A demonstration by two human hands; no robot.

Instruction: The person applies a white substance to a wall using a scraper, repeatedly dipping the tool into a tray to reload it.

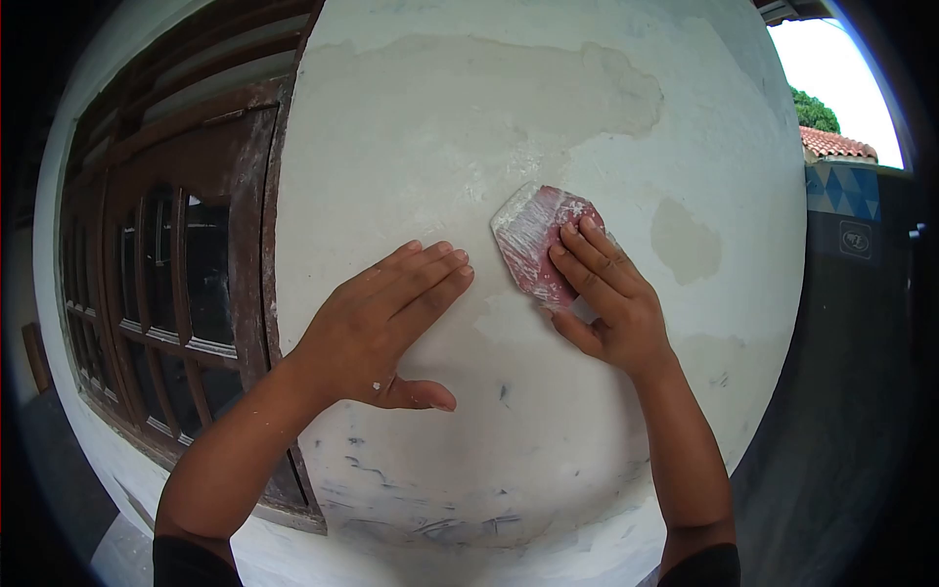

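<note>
My right hand (611,298) presses a piece of reddish sandpaper (533,240) against the white wall (548,411). White dust coats much of the sheet, most heavily on its left half. The fingers lie over its right side, with the thumb at the lower edge. To the left, my left hand (381,323) is open at the wall, palm towards it, fingers together and thumb spread away. It holds nothing; whether the palm touches the wall cannot be made out. A white speck sits near the base of that thumb.
A brown wooden window frame (256,245) with glass panes stands to the left of the hands. Damp-looking beige patches (685,240) and dark scuffs (450,528) mark the wall. Beyond its right edge are a dark area and a tiled roof (833,144).
</note>
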